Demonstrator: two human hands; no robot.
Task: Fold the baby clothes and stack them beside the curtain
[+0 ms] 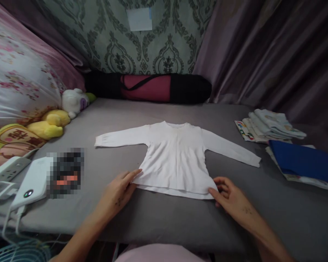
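Observation:
A small white long-sleeved shirt (177, 156) lies spread flat on the grey bed sheet (164, 222), its neckline away from me and both sleeves stretched out sideways. At the shirt's lower left corner, my left hand (123, 185) pinches the hem between thumb and fingers. My right hand (225, 193) grips the opposite hem corner, thumb on top and fingers curled at the edge. Between the hands the front and back hem layers lie slightly offset. Small wrinkles run down the shirt's sides.
Folded clothes (273, 123) and a blue folded cloth (303, 158) lie at the right. On the left are plush toys (53, 122), a white power bank (34, 182), a power strip (9, 169) and cables. A long black and red bag (147, 87) lies along the back.

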